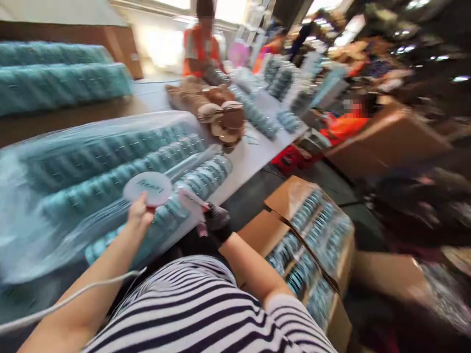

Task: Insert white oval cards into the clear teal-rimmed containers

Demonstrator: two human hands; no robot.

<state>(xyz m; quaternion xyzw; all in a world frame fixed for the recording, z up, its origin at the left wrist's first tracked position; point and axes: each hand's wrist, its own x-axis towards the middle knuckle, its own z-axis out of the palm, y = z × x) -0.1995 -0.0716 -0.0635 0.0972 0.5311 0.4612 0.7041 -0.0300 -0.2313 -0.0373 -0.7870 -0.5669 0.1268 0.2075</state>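
My left hand (pixel 140 214), bare, is closed on the edge of a round white disc (pixel 147 189) with teal lettering across its face. To its right, my right hand (pixel 217 218), in a dark glove, grips a thin pale pink flat piece (pixel 192 200); blur hides its exact kind. Both hands are over the near edge of the table. Just beyond and beneath them lie rows of teal disc-like items (pixel 206 174), packed side by side. Clear plastic wrap (pixel 110 208) covers the larger rows to the left.
An open cardboard box (pixel 253 230) with rows of wrapped discs stands to the right, below table height. Brown stacked items (pixel 224 122) sit further along the white table (pixel 253 159). A co-worker in an orange vest (pixel 200 51) is across it. A white cable (pixel 73 296) crosses my left forearm.
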